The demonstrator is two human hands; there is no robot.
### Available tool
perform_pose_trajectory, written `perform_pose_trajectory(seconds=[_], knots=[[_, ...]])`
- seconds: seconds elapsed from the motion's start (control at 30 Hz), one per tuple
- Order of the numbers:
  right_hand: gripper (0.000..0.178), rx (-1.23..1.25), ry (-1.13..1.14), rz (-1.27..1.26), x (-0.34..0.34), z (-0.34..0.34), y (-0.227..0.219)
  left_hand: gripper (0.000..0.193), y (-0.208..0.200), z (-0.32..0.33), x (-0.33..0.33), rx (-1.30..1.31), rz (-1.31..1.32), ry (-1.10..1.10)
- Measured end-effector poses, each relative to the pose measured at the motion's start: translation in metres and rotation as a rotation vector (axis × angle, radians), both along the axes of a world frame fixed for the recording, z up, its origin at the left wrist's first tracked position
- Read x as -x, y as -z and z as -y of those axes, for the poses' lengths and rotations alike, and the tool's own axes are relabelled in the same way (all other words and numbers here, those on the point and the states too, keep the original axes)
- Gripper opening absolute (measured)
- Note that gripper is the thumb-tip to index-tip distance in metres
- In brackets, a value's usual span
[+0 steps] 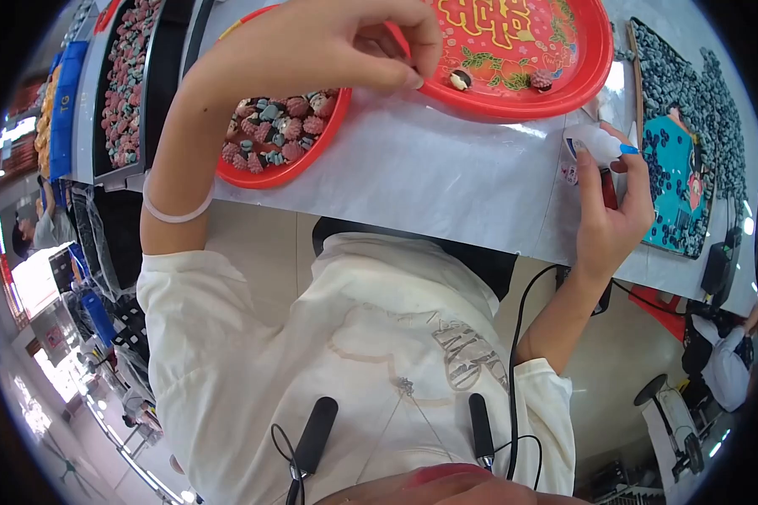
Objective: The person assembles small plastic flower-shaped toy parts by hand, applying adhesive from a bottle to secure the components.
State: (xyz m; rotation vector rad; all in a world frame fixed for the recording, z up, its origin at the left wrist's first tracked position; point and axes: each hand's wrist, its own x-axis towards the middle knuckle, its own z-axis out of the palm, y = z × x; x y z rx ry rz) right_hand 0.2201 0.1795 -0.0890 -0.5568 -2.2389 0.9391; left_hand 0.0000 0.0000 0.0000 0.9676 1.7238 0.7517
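My left hand [387, 46] reaches over the edge between two round red trays, thumb and forefinger brought together in a pinch. Whatever is between those fingertips is too small or hidden to make out. Partly below my left forearm lies the left red tray [280, 178], filled with small pink ridged and grey-blue pieces [290, 130]. In the patterned red tray [514, 108] on the right are a dark-and-cream piece [461, 79] and a pink piece [541, 81]. My right hand [611, 198] grips a small white squeeze bottle [594, 143] with a blue tip, held above the table's right part.
A black tray [150, 101] of pink and grey pieces stands at far left, beside a blue bin [67, 109]. At right, a teal-bottomed tray [667, 210] holds many dark blue-grey pieces. A black cable [518, 337] hangs near my right arm. Other people are in the background.
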Motion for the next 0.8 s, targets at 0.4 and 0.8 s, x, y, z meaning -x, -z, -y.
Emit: perform_pose_trajectory(seconds=[0.4, 0.8], knots=[[0.022, 0.028, 0.006, -0.026, 0.003, -0.001, 0.002, 0.011, 0.018, 0.011, -0.012, -0.846, -0.748, 0.214], [0.021, -0.034, 0.033, -0.031, 0.000, -0.001, -0.001, 0.011, 0.034, 0.012, -0.027, -0.476, -0.772, 0.053]])
